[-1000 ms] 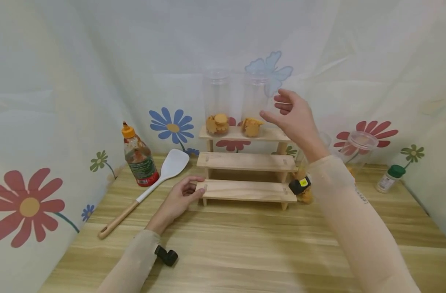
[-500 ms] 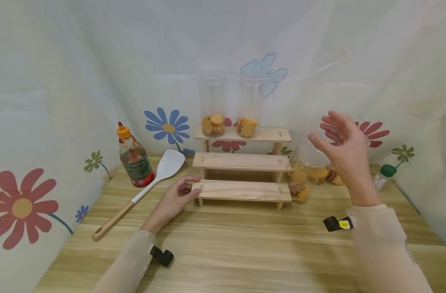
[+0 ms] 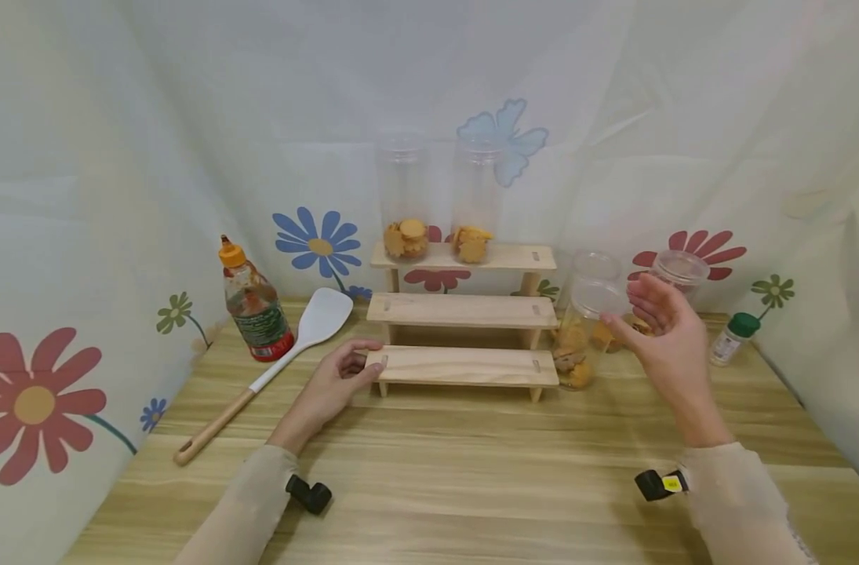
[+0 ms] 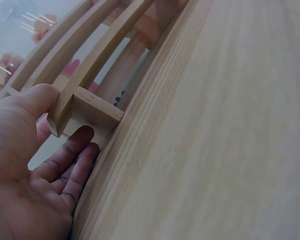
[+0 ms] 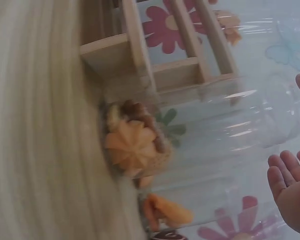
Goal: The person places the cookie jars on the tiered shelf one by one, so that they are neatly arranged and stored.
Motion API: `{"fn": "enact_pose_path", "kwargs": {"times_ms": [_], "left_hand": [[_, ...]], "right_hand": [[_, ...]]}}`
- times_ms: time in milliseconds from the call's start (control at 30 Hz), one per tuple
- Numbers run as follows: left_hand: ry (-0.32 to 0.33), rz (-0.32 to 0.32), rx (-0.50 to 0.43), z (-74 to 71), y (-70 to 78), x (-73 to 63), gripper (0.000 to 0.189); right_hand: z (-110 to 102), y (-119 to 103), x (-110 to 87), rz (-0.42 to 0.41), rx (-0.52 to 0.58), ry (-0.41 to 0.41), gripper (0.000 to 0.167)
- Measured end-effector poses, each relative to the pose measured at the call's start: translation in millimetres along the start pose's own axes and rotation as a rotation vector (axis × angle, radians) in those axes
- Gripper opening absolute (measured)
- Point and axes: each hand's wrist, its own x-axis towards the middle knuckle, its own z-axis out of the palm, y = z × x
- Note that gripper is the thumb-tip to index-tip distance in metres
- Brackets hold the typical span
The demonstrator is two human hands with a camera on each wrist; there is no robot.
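A three-step wooden display shelf (image 3: 464, 310) stands mid-table. My left hand (image 3: 333, 384) holds the left end of its lowest step; in the left wrist view the thumb lies over the plank (image 4: 90, 65) and the fingers curl beside its support. Two clear jars of cookies, the left one (image 3: 404, 196) and the right one (image 3: 475, 200), stand upright on the top step. Right of the shelf, a clear cookie jar (image 3: 573, 345) stands on the table. My right hand (image 3: 672, 357) is beside this jar's top, thumb and fingers apart, holding nothing.
Behind the front jar stand two more clear jars, one close behind (image 3: 595, 268) and one farther right (image 3: 679, 271). A green-capped shaker (image 3: 734, 339) is at the far right. On the left are a sauce bottle (image 3: 256, 310) and a white spatula (image 3: 288, 365). A flowered curtain (image 3: 189, 157) hangs behind.
My right hand has moved from beside the top-step right jar, rightward and down to the front jar on the table. The left hand has stayed on the lowest step.
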Motion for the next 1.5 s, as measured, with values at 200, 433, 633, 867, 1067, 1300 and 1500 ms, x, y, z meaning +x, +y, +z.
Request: {"fn": "enact_pose_path", "kwargs": {"times_ms": [200,433,633,867,1067,1300,1500], "left_hand": [[-0.005,0.000,-0.008,0.3,0.9,-0.1,0.039],[-0.004,0.005,-0.008,0.2,4.1,-0.4,0.040],[-0.002,0.009,-0.020,0.4,5.1,0.5,0.040],[-0.002,0.006,-0.009,-0.2,5.2,-0.3,0.041],[-0.006,0.009,-0.010,0.1,5.3,-0.3,0.040],[-0.005,0.011,-0.013,-0.2,3.7,-0.3,0.040],[-0.004,0.001,-0.012,-1.7,3.6,-1.7,0.040]], "right_hand": [[7,17,-6.4,0.009,0.023,-0.023,0.078],[16,27,-8.7,0.024,0.000,-0.070,0.079],[23,32,-9.8,0.048,-0.058,-0.082,0.076],[30,42,-10.4,0.061,-0.104,-0.109,0.071],[31,47,-11.4,0.035,-0.093,-0.107,0.064],[31,46,-12.8,0.037,-0.135,-0.118,0.063],[29,39,-13.1,0.034,-0.143,-0.119,0.065]]}}
